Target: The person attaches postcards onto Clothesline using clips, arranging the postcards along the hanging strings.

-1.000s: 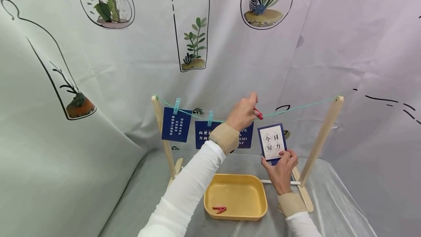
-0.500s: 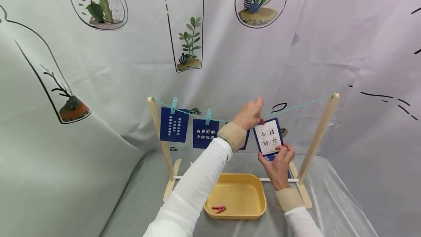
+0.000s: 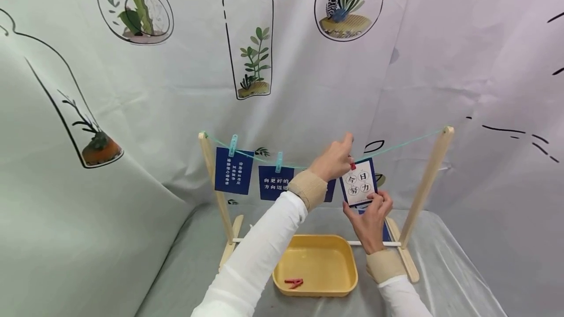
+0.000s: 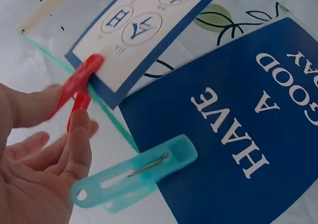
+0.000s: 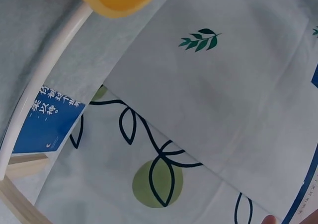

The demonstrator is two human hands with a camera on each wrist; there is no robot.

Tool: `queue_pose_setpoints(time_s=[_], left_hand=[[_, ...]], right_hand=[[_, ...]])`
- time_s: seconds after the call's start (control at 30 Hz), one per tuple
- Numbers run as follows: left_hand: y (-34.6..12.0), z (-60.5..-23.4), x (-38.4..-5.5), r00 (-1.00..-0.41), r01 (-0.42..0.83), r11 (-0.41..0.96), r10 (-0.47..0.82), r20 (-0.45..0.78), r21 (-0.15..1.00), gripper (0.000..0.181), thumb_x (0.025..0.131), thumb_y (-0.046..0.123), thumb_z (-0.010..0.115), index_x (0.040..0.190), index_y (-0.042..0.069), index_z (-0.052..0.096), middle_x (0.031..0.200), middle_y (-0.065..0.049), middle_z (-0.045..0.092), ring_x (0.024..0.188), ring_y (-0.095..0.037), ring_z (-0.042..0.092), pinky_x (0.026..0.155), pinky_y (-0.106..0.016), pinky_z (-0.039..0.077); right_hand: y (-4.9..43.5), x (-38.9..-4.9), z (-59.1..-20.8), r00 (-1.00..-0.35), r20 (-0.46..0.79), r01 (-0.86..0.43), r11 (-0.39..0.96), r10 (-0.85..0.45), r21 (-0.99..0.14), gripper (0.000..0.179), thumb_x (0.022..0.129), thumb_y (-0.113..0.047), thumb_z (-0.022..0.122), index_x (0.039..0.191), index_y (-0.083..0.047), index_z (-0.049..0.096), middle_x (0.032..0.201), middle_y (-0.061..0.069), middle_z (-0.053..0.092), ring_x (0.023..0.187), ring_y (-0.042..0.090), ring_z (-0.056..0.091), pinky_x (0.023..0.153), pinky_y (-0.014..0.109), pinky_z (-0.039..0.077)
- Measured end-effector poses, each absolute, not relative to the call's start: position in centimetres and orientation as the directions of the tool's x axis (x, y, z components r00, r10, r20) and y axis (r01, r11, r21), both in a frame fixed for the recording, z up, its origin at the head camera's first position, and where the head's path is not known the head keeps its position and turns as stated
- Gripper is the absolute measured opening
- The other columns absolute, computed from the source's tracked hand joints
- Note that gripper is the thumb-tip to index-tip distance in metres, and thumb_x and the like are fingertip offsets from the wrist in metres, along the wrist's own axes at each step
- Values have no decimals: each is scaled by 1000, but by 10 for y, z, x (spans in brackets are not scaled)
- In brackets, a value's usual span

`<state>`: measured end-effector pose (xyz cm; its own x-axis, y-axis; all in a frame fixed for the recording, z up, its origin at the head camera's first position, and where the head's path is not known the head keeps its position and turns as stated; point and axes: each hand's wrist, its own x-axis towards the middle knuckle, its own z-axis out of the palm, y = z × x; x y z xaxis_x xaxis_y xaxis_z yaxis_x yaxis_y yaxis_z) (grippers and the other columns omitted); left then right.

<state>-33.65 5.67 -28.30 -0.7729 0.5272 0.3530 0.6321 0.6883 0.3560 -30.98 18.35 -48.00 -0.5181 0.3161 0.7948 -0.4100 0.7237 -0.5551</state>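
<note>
My left hand (image 3: pixel 332 160) pinches a red clothespin (image 4: pixel 82 85) between thumb and fingers. In the left wrist view the clip's tip lies over the top edge of a blue-bordered white card (image 3: pixel 359 186), right at the green string (image 4: pixel 117 124). From below, my right hand (image 3: pixel 372 219) holds that card by its lower part, thumb at one side and fingers at the other. Beside it hangs a blue card reading "HAVE A GOOD DAY" (image 4: pixel 238 119), held by a teal clothespin (image 4: pixel 139 172). In the right wrist view only a fingertip (image 5: pixel 270 219) shows near the card's edge.
Two more blue cards (image 3: pixel 234 170) hang further left under teal clips. Wooden posts (image 3: pixel 427 185) carry the string. A yellow tray (image 3: pixel 317 258) below contains another red clothespin (image 3: pixel 293 283). Another blue card (image 5: pixel 49 122) lies behind the white crossbar (image 5: pixel 44 67).
The white card has risen slightly left to the string in my right hand. My left hand has brought the red clothespin down onto the card's top edge.
</note>
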Motion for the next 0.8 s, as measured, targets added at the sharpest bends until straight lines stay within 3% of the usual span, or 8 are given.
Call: queue_pose_setpoints(time_s=[0.1,0.17,0.3,0.43,0.6,0.7,0.8], left_hand=[[51,-286,-332,-756,646,681,510,410,344,48,92,13,53,133,4,29,84,-4,58,65,-9,56,55,-18,44],[49,-289,-327,-737,655,693,500,455,300,57,92,16,53,139,4,24,103,-10,58,82,-13,60,69,-21,48],[48,-302,-314,-668,660,735,480,569,155,60,91,18,54,141,5,24,134,-23,39,115,-28,50,89,-31,46],[44,-327,-304,-549,659,752,471,691,11,47,88,16,54,131,6,37,132,-20,40,116,-28,45,90,-27,44],[27,-354,-302,-420,611,783,449,789,-120,41,83,10,53,123,4,44,136,-19,37,128,-28,34,106,-26,26],[16,-364,-300,-367,631,766,433,823,-122,43,81,7,52,123,2,43,139,-21,33,130,-29,32,108,-27,22],[8,-380,-291,-327,688,724,370,869,-50,41,77,1,51,118,0,44,134,-23,37,126,-30,37,105,-27,28]], right_hand=[[181,-312,-479,-522,799,-433,714,299,-550,64,60,-27,82,98,2,39,119,26,30,113,38,28,92,46,28],[181,-312,-480,-527,797,-444,704,294,-554,64,60,-25,83,99,2,39,120,26,29,114,38,28,93,46,28],[185,-308,-484,-564,771,-447,675,296,-587,66,62,-22,83,104,3,38,125,27,27,118,37,26,96,46,27],[189,-302,-491,-598,736,-434,643,317,-631,69,63,-17,83,110,4,38,129,26,25,122,37,24,97,49,26],[185,-296,-506,-615,711,-410,632,340,-658,70,63,-18,84,111,5,38,129,26,27,121,40,25,97,54,20],[182,-291,-519,-663,671,-360,644,332,-675,60,66,-18,81,106,5,43,120,27,35,113,42,31,90,56,22],[180,-283,-535,-767,588,-291,679,256,-674,38,71,-15,74,94,3,50,100,23,47,92,37,44,79,50,32]])
